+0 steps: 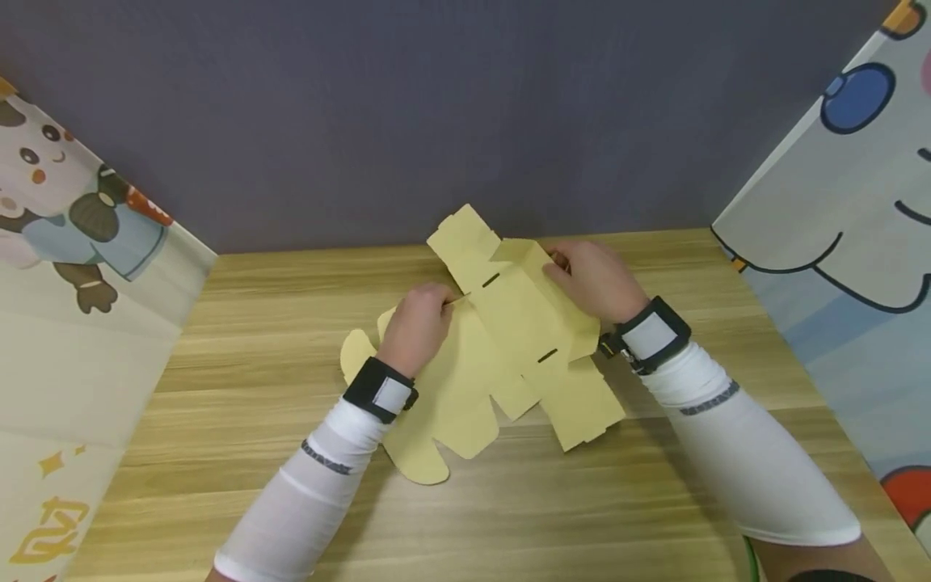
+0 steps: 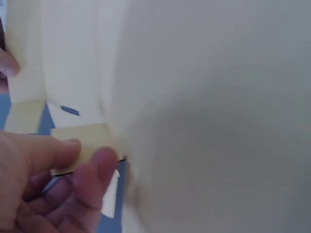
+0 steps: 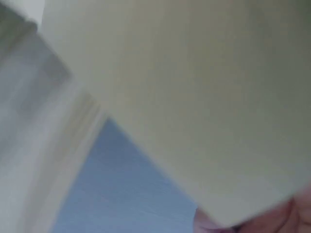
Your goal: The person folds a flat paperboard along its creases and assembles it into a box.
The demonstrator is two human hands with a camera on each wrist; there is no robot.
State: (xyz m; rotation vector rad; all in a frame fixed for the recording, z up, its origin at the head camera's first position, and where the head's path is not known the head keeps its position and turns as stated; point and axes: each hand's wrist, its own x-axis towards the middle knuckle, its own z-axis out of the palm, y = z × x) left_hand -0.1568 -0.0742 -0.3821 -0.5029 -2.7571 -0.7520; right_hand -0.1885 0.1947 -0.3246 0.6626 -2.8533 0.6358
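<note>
A pale yellow die-cut cardboard sheet (image 1: 465,372), with rounded lobes, creased panels and two dark slots, lies partly folded on the table. My left hand (image 1: 416,330) is at its upper middle, pinching a small flap (image 2: 90,136) between thumb and fingers, as the left wrist view shows. On the other side, my right hand (image 1: 600,283) grips the raised right-hand panel (image 1: 560,295) near its upper corner. That panel fills much of the right wrist view, with a few fingertips (image 3: 265,222) at its lower corner. A square end flap (image 1: 465,242) sticks up at the back.
The sheet rests on a wood-grain table (image 1: 254,323). A dark grey wall (image 1: 451,113) stands along the back edge. Cartoon-printed panels flank the table, one on the left (image 1: 80,339) and one on the right (image 1: 815,242).
</note>
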